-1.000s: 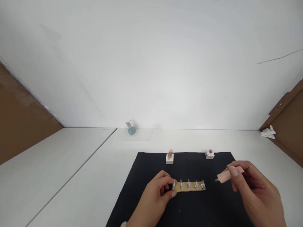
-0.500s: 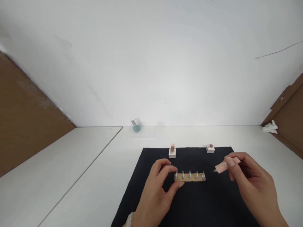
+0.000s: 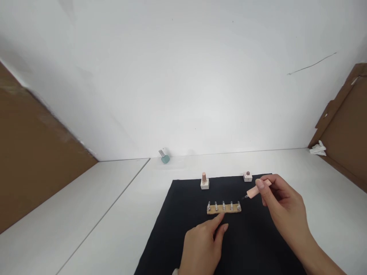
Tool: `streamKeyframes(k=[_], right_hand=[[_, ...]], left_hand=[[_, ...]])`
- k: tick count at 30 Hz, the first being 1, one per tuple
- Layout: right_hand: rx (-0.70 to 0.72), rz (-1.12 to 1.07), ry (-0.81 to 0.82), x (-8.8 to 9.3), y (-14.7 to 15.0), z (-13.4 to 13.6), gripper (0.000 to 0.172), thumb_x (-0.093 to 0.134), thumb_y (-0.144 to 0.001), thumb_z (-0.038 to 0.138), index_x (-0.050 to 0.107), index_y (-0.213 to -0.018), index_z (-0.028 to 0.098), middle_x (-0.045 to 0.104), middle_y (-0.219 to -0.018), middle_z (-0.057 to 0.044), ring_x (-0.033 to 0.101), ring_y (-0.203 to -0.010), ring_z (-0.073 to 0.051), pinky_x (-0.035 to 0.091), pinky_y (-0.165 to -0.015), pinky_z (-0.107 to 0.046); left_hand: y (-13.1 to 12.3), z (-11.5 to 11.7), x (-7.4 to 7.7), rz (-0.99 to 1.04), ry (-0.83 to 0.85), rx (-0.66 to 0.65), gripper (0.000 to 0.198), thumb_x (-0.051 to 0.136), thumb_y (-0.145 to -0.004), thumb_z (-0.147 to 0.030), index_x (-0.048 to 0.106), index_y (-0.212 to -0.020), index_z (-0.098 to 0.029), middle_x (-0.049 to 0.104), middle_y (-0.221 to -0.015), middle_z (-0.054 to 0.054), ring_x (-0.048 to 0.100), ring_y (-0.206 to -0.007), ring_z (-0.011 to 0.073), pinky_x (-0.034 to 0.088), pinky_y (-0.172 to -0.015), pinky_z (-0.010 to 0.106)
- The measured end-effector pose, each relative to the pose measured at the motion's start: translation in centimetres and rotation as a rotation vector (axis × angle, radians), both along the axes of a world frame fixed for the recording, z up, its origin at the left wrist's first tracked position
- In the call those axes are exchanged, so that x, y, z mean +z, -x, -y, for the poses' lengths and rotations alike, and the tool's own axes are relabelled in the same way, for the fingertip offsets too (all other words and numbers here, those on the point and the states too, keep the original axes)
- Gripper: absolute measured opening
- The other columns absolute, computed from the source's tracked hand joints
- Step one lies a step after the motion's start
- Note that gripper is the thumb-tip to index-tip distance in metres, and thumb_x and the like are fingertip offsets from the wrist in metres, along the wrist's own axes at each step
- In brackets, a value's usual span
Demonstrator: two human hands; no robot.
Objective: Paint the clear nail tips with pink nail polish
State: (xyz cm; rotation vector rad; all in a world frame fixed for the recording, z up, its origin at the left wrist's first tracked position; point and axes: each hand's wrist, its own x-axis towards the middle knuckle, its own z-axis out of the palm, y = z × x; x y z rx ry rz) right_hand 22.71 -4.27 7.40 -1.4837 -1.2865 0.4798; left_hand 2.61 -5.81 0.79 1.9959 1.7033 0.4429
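In my right hand (image 3: 282, 206) is a nail polish brush, pinched by its pale pink cap (image 3: 256, 190). Its dark bristle tip points left, just beyond the right end of a tan strip (image 3: 228, 209). Several clear nail tips (image 3: 224, 205) stand in a row along that strip. My left hand (image 3: 203, 244) lies before it, index finger stretched to the strip's front edge and thumb apart, holding nothing. A pinkish polish bottle with a tall cap (image 3: 204, 177) stands in a white block (image 3: 204, 186) behind the strip. Another white block (image 3: 247, 178) holds a small mauve-topped bottle (image 3: 248, 173).
Beneath these things lies a black cloth (image 3: 177, 214) on a white table (image 3: 120, 206). A teal polish bottle (image 3: 164, 158) leans near the back wall. Brown panels (image 3: 34, 152) flank the table, with crumpled white tissue (image 3: 318, 148) by the right one.
My left hand has left the strip's left end, and its index finger now reaches the middle of the front edge. The brush in my right hand has come closer to the strip.
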Motion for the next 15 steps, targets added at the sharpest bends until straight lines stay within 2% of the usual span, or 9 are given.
streamKeyframes(k=[4, 15], right_hand=[[0.01, 0.003, -0.014, 0.0, -0.1, 0.0, 0.038, 0.063, -0.093, 0.058, 0.068, -0.075, 0.025, 0.054, -0.05, 0.004, 0.05, -0.048, -0.014, 0.04, -0.048, -0.024], [0.072, -0.023, -0.002, -0.4, -0.1, -0.2, 0.035, 0.062, -0.094, 0.055, 0.066, -0.077, 0.025, 0.062, -0.054, 0.004, 0.053, -0.049, -0.015, 0.042, -0.05, -0.025]], left_hand=[[-0.4, -0.2, -0.1, -0.051, 0.005, 0.013, 0.037, 0.057, -0.098, -0.026, 0.076, -0.129, -0.028, 0.085, -0.112, 0.008, 0.08, -0.1, 0.0345, 0.059, -0.085, 0.039], [-1.5, -0.5, 0.5, -0.097, 0.059, 0.069, 0.041, 0.056, -0.099, -0.024, 0.069, -0.138, -0.023, 0.085, -0.094, 0.011, 0.08, -0.086, 0.0323, 0.051, -0.071, 0.034]])
